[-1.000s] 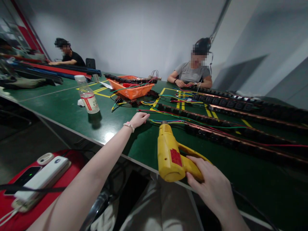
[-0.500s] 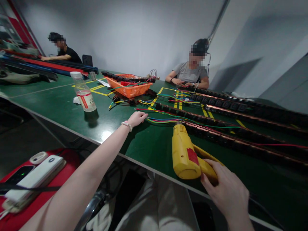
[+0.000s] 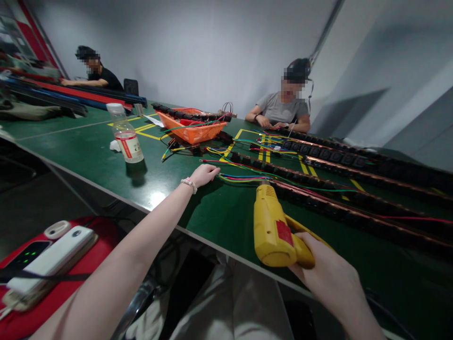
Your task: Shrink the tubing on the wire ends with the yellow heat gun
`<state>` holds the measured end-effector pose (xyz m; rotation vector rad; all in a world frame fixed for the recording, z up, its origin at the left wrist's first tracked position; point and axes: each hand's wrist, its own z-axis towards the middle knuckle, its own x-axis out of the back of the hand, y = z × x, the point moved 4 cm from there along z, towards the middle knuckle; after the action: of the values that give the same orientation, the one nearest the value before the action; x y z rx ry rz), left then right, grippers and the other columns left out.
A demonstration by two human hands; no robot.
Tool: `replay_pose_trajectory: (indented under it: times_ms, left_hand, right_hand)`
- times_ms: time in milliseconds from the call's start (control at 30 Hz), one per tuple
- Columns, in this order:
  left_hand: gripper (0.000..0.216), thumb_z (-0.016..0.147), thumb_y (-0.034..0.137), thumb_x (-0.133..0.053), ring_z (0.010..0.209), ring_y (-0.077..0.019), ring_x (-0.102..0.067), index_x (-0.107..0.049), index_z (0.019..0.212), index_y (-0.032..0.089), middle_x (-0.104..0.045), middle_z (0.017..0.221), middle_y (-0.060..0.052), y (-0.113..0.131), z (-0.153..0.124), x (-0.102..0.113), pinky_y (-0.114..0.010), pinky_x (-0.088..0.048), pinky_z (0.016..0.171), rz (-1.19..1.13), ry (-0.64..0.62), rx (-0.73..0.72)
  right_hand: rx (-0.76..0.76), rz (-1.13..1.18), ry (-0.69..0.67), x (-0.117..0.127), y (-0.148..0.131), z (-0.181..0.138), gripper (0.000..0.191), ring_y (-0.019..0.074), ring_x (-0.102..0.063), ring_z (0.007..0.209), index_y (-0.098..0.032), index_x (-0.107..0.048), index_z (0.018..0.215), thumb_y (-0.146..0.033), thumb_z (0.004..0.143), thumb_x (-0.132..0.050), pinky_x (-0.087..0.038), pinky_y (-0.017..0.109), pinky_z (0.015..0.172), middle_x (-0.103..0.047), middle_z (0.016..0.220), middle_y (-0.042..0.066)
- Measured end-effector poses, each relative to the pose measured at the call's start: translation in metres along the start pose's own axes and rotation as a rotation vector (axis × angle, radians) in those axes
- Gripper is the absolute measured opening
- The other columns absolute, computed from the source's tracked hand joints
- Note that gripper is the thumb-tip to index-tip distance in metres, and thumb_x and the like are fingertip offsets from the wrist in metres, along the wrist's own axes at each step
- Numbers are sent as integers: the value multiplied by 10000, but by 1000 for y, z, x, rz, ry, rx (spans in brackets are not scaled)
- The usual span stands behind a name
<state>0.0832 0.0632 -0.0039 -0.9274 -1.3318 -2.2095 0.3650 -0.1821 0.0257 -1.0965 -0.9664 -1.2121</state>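
My right hand (image 3: pixel 327 274) is wrapped round the handle of a yellow heat gun (image 3: pixel 272 226), whose nozzle points away toward the long black power strips (image 3: pixel 329 200) with copper bars. My left hand (image 3: pixel 204 174) reaches out over the green table (image 3: pixel 106 165), fingers curled on the ends of a bundle of coloured wires (image 3: pixel 240 178) that run to the strips. A pale bracelet sits on my left wrist.
A plastic water bottle (image 3: pixel 124 136) stands at the left, with an orange basket (image 3: pixel 193 128) behind it. One person sits across the table, another at the far left. A red stool with phones (image 3: pixel 46 257) is near my left elbow. Yellow tape lines mark the table.
My right hand has closed round the heat gun's handle and shifted the gun to the right, lifting its rear. My left hand has stayed on the wires.
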Motion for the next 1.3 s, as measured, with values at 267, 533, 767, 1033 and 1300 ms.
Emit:
replay_pose_trajectory:
  times_ms: [267, 533, 767, 1033, 1300]
  left_hand:
    - [487, 862, 475, -353, 479, -106, -419, -445, 490, 174, -483, 473, 13, 1, 0, 1, -258, -283, 536, 8, 15, -6]
    - [486, 856, 500, -346, 494, -97, -382, -451, 519, 167, -460, 491, 21, 0, 3, 0, -256, -265, 537, -24, 40, -17]
    - [476, 821, 524, -370, 542, -94, -318, -434, 522, 159, -361, 515, 34, -2, 4, 2, -254, -223, 534, -20, 86, 5]
    - [488, 822, 548, -376, 532, -96, -325, -432, 524, 165, -364, 507, 35, -4, 4, 2, -243, -246, 531, -25, 88, 1]
    - [528, 840, 565, -352, 467, -104, -417, -462, 504, 173, -470, 466, 14, -3, 0, 0, -244, -306, 526, -35, 36, 31]
  right_hand:
    - [185, -38, 199, -12, -56, 0, 230, 198, -597, 753, -229, -534, 895, -359, 713, -586, -372, 299, 648, -645, 793, 6]
    - [194, -16, 256, -22, -107, 3, 233, 191, -547, 751, -210, -550, 869, -375, 724, -626, -304, 316, 694, -610, 763, 8]
    - [214, 49, 316, -29, -124, 8, 317, 185, -541, 754, -205, -569, 895, -396, 674, -694, -293, 321, 694, -614, 779, -6]
    - [216, 130, 307, -26, -110, 9, 336, 169, -563, 765, -220, -583, 904, -375, 640, -722, -300, 305, 710, -642, 816, -25]
    - [201, 141, 269, -16, -62, 2, 278, 154, -596, 804, -242, -586, 911, -299, 661, -695, -325, 282, 742, -661, 834, -46]
